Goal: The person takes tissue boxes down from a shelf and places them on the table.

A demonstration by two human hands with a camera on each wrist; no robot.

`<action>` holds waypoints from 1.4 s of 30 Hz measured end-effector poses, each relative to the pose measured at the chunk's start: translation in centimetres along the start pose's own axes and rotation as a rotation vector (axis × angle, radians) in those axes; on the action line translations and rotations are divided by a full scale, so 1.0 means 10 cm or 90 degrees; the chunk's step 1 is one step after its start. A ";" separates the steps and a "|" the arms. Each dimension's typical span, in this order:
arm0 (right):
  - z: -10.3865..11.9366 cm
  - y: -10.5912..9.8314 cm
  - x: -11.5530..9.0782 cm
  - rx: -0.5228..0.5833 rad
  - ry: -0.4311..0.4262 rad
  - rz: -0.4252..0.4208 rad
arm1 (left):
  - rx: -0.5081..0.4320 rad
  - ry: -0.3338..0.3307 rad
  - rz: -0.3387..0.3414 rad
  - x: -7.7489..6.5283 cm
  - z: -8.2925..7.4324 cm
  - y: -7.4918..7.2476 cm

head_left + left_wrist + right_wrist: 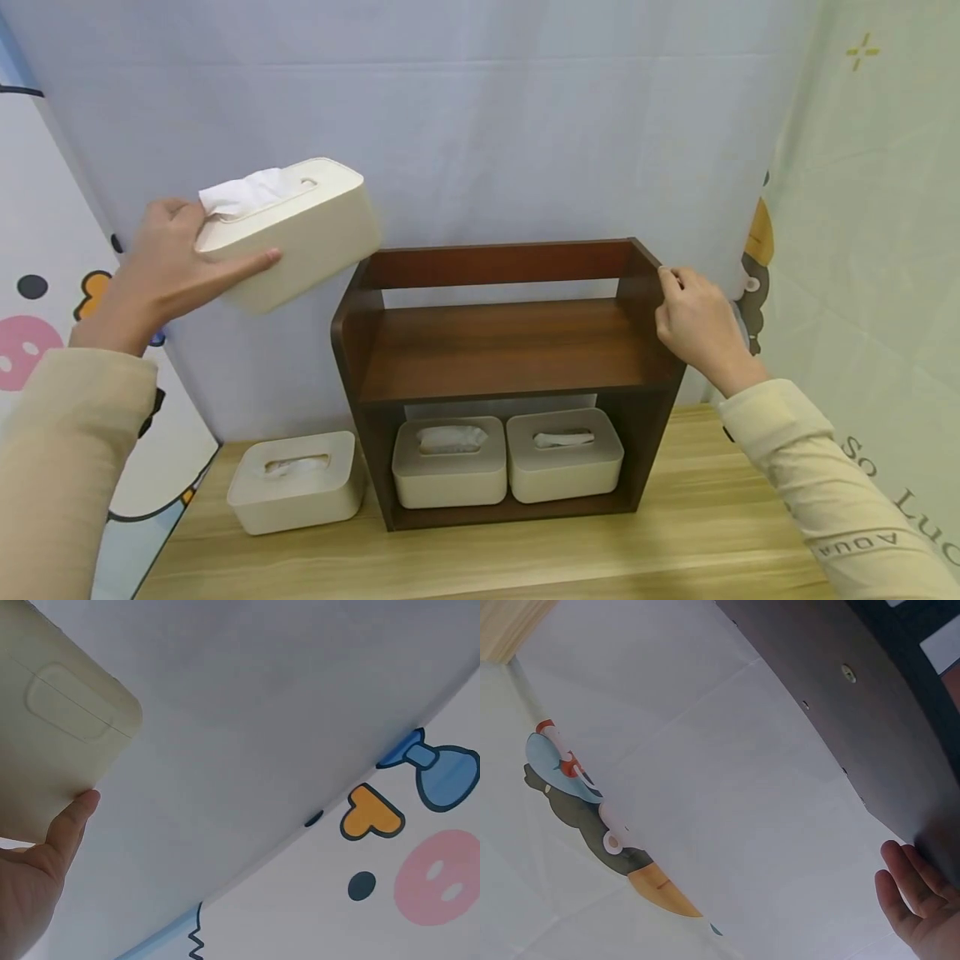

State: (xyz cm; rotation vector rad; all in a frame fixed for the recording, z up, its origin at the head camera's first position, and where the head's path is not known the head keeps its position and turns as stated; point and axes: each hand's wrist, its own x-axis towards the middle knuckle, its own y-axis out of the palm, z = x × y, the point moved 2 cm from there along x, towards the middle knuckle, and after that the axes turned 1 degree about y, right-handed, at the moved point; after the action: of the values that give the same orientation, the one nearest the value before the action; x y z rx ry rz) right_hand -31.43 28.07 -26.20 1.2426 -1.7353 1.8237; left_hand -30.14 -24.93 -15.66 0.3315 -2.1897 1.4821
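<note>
In the head view, my left hand [168, 267] holds a cream tissue box [315, 225] up in the air, tilted, left of the shelf and above its top. A white tissue [243, 193] sticks out of its slot. The thumb lies along the box's long side. The left wrist view shows the box's end and underside [60, 727] with a finger against it. My right hand [697, 321] grips the upper edge of the right side panel of a dark brown two-tier wooden shelf [495, 342]. Several fingers [907, 881] show by the panel's outer face in the right wrist view.
Two cream tissue boxes [450, 483] [566, 475] sit side by side in the shelf's lower tier. Another tissue box [296, 500] stands on the wood-grain table [480, 567], close to the shelf's left side. Pale cloth [480, 125] hangs behind, with printed cloths at both sides.
</note>
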 end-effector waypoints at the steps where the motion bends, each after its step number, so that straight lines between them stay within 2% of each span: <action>1: 0.00 0.00 0.00 0.000 0.001 0.002 | 0.003 -0.002 -0.007 -0.03 0.05 -0.01; 8: 0.00 -0.01 0.00 0.000 -0.001 -0.001 | 0.028 -0.024 -0.025 -0.23 0.40 0.05; 17: 0.01 -0.01 -0.03 -0.005 -0.002 -0.006 | 0.017 0.013 -0.068 -0.55 0.82 0.27; 24: 0.01 -0.02 -0.02 -0.003 0.003 -0.002 | 0.022 0.013 -0.046 -0.79 1.02 0.45; 31: 0.01 -0.01 -0.03 -0.002 0.000 -0.004 | 0.004 0.058 -0.074 -1.08 1.19 0.66; 37: 0.02 -0.02 -0.04 0.000 0.001 -0.007 | 0.022 0.051 -0.053 -1.32 1.31 0.83; 42: 0.02 -0.02 -0.04 0.003 0.002 -0.006 | 0.029 0.069 -0.058 -1.54 1.37 0.99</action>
State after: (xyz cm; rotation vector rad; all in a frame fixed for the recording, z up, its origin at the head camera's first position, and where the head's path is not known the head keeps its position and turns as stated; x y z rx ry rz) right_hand -30.93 28.03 -26.38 1.2475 -1.7221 1.8248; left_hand -24.71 -34.64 -35.63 0.3531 -2.0312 1.4673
